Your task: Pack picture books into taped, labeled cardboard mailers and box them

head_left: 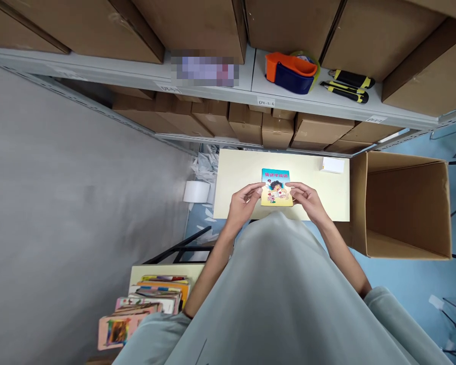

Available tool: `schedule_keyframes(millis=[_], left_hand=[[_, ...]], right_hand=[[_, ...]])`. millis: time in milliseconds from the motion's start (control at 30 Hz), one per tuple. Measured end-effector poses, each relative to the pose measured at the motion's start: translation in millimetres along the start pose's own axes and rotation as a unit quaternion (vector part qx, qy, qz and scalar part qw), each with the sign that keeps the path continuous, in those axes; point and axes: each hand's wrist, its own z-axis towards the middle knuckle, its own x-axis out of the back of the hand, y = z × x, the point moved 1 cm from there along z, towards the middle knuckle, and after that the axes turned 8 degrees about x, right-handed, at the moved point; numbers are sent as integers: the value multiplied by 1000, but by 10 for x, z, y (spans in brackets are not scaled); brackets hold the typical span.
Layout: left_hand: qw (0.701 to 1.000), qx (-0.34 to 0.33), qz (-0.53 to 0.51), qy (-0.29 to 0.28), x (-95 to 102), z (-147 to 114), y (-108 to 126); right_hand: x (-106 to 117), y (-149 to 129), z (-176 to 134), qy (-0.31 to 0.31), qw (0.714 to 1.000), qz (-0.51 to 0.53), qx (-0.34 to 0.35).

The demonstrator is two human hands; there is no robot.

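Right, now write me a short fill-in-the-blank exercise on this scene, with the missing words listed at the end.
1. The cover of the small book, held between the left grip and the right grip, shades from blue at the top to ____ at the bottom.
2. The large cardboard box stands open on the ____ side of the pale table.
3. On the upper shelf, the tape dispenser is orange and dark ____.
4. The piled books are in the picture's lower ____.

Missing words: yellow; right; blue; left.

You can't see beneath the book [276, 195] or identify the pixelated item [205, 71]; the top edge crops upper cartons [289, 28].
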Motion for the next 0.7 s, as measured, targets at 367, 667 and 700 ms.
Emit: schedule_keyframes(millis=[367,667,700], left_hand=[[999,19,-33,-25,148,-58,-98],[999,20,-21,-17,199,-84,-110],[999,21,-20,-18,203,-85,-115]], right_hand=[[-131,-22,6,7,1000,-15,22],[-197,45,-6,10,1000,-15,24],[-198,48,-7,8,1000,-12,24]])
